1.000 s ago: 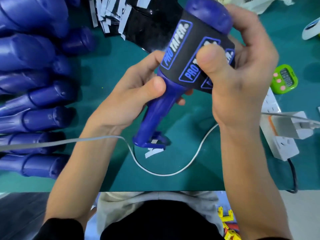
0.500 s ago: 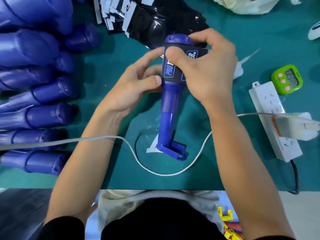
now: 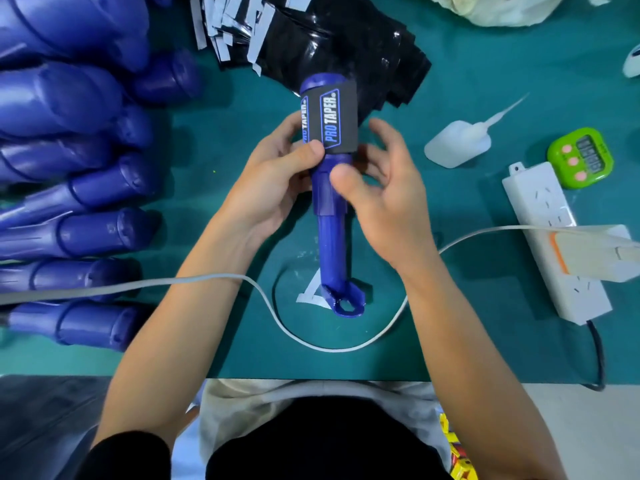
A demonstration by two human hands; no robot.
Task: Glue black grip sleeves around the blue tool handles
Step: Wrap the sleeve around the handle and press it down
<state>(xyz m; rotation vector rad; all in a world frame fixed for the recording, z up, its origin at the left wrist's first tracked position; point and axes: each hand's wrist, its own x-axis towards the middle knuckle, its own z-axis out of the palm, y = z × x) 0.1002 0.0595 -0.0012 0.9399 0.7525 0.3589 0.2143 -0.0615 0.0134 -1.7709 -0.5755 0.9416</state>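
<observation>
Blue tool handle [image 3: 330,216] stands near-upright at mid-mat. Its looped foot end is down on the green mat [image 3: 207,323], over a white paper scrap [image 3: 310,296], and its top leans away from the person. Black grip sleeve [image 3: 343,119] wraps the upper part, just below the rounded blue cap. Blue-outlined "PRO TAPER" logos run lengthwise on it: 2 in view, 1 facing the cam, 1 partly round the L side. No seam visible. Below the sleeve the shaft is bare blue, w/ a stepped collar, then a narrower stem down to the foot.

L hand [image 3: 273,181] grips the handle from the L. Its thumb presses on the sleeve's btm edge; its fingers curl behind, mostly hidden. R hand [image 3: 388,202] sits just R of the shaft, loose & holding nothing. Its fingers are spread & lightly curved, w/ a gap to the sleeve. Its thumb tip lies over the shaft just under the sleeve; can't tell if it touches. Both forearms come up from the btm edge.

A white cable [image 3: 311,337] loops on the mat round the foot, between the forearms. More blue handles [image 3: 86,233] are piled at L, and a heap of black sleeves [image 3: 346,39] lies beyond the tool. To the R are a glue bottle [image 3: 457,143], a green timer [image 3: 581,157] & a power strip [image 3: 550,237].
</observation>
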